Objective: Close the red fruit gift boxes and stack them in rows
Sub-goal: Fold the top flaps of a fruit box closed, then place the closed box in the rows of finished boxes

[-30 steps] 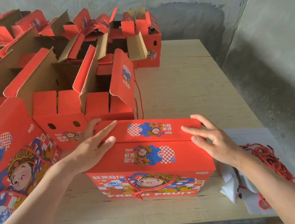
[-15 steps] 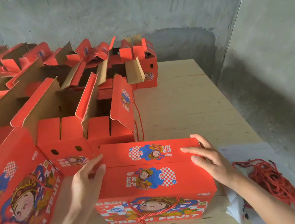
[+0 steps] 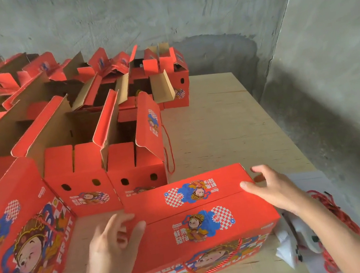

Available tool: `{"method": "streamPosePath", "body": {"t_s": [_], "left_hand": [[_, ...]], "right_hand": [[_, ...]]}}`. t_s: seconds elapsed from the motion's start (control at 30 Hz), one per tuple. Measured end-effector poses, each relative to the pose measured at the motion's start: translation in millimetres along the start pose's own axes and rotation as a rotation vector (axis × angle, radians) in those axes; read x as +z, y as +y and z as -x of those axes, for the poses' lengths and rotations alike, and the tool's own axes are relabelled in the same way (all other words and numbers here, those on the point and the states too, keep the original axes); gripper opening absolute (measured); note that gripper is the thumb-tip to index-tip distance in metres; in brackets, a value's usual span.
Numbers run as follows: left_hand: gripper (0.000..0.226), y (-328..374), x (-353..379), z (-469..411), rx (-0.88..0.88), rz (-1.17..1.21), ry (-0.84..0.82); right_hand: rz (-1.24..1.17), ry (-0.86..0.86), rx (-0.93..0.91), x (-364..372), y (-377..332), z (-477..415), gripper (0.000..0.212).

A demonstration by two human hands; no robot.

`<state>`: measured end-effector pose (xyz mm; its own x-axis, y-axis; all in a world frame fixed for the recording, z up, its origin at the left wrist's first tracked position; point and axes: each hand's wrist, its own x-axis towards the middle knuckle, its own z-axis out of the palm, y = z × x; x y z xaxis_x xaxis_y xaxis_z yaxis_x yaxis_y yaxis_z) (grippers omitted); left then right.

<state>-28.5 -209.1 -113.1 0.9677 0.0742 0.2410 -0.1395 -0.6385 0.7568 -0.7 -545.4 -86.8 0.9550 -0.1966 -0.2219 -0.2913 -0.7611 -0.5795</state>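
Note:
A closed red fruit gift box (image 3: 199, 224) with cartoon prints and a red cord handle sits on the wooden table (image 3: 221, 129) in front of me. My left hand (image 3: 111, 242) lies against its left end, fingers loosely bent round the corner. My right hand (image 3: 272, 189) rests on its top right edge with the fingers nearly straight. Several open red boxes (image 3: 107, 163) with raised flaps stand in rows behind it and to the left. A larger closed red box (image 3: 23, 248) stands at the near left.
A bundle of red cords (image 3: 331, 210) and white paper or plastic (image 3: 292, 246) lie at the right near corner of the table. Grey concrete walls (image 3: 329, 61) close in at the back and right. Bare table top stretches along the right side.
The view has tilted up and nearer. My left hand slid off the box top to its left end. The box now sits slightly turned, its right end farther from me.

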Motion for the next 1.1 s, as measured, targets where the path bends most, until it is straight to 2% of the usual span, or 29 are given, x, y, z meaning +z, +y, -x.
{"method": "streamPosePath", "body": {"t_s": [0.07, 0.1, 0.17, 0.23, 0.27, 0.37, 0.43, 0.53, 0.6, 0.67, 0.77, 0.83, 0.9, 0.93, 1.0, 1.03, 1.1], "left_hand": [[0.029, -2.9, 5.0, -19.8, 0.063, -0.030, 0.033], [0.034, -3.1, 9.8, -29.9, 0.071, -0.013, 0.024], [0.034, -0.6, 18.8, -43.5, -0.008, 0.169, -0.060], [0.024, 1.4, 27.8, -42.7, -0.123, 0.424, -0.108], [0.021, 2.4, 32.1, -38.8, -0.150, 0.501, -0.064], [0.024, 6.5, 51.6, -22.1, -0.183, 0.553, 0.092], [0.033, 17.5, 66.1, -8.6, -0.212, 0.529, 0.074], [0.033, 35.1, 86.1, 7.7, -0.194, 0.485, -0.024], [0.026, 41.0, 94.6, 7.6, -0.265, 0.506, -0.129], [0.045, 46.2, 97.3, -3.4, -0.451, 0.666, -0.267], [0.059, 51.7, 106.2, -23.2, -0.658, 0.622, -0.465], [0.060, 57.0, 117.0, -34.9, -0.734, 0.656, -0.510], [0.053, 63.2, 125.0, -47.9, -0.834, 0.697, -0.447], [0.046, 66.7, 126.1, -54.4, -0.891, 0.752, -0.391], [0.033, 73.9, 127.4, -66.4, -0.927, 0.858, -0.290], [0.029, 78.0, 128.3, -72.1, -0.868, 0.842, -0.255], [0.024, 90.7, 127.6, -82.8, -0.641, 0.721, -0.198]], "right_hand": [[0.246, -0.140, 0.134, -1.1, -3.3, 10.8, 0.069], [0.236, -0.210, 0.184, 0.7, -5.9, 16.6, 0.073], [0.114, -0.258, 0.244, 2.9, -10.1, 26.0, 0.069], [0.083, -0.183, 0.190, 3.9, -10.8, 24.9, 0.054], [0.108, -0.112, 0.146, 4.3, -9.9, 18.9, 0.047], [-0.018, 0.155, 0.061, 10.0, -6.7, -11.8, 0.026], [-0.190, 0.264, 0.030, 10.8, -11.5, -35.2, 0.035], [-0.616, 0.263, 0.016, 15.7, -23.6, -56.7, 0.058], [-0.787, 0.286, 0.054, 22.6, -23.0, -58.9, 0.059], [-0.738, 0.315, 0.138, 27.2, -15.9, -55.1, 0.052], [-0.623, 0.197, 0.394, 25.9, -5.5, -43.2, 0.052], [-0.811, 0.093, 0.483, 32.2, 1.7, -32.2, 0.057], [-1.097, 0.064, 0.508, 38.2, 2.2, -23.0, 0.058], [-1.154, 0.046, 0.525, 39.6, 3.3, -21.9, 0.057], [-1.083, 0.007, 0.568, 36.9, 1.2, -20.4, 0.046], [-1.026, -0.019, 0.581, 35.1, 1.0, -19.5, 0.041], [-0.950, 0.030, 0.580, 34.8, 8.0, -19.9, 0.034]]}}
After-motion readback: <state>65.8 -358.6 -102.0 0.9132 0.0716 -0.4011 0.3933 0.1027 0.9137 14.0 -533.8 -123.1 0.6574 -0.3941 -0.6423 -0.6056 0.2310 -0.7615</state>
